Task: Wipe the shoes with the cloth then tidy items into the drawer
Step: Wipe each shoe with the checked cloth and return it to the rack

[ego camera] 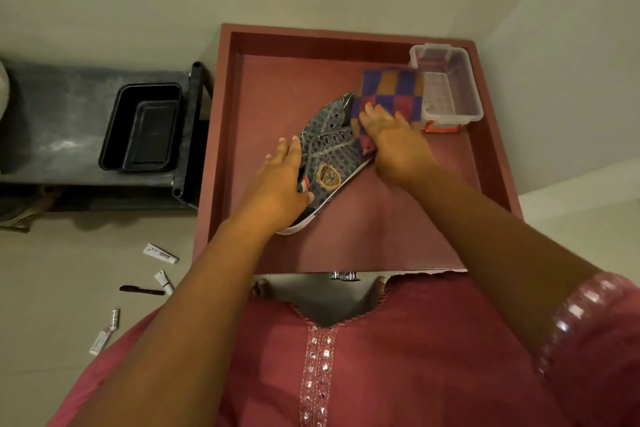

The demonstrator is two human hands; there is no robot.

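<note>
A dark grey patterned shoe [332, 146] with a gold crest and white sole lies on its side in the open reddish-brown drawer [398, 229]. My left hand [280, 180] grips its heel end, thumb curled under the collar. My right hand [391, 135] presses a checked purple, orange and pink cloth [391, 90] flat against the shoe's toe side, fingers straight. Part of the cloth is hidden under that hand.
A clear plastic box [450, 87] with an orange latch stands in the drawer's far right corner. A black tray [142, 126] sits on a dark low rack [52, 121] to the left. Small tubes [161, 253], a black pen [142, 289] and a razor [105, 333] lie on the floor.
</note>
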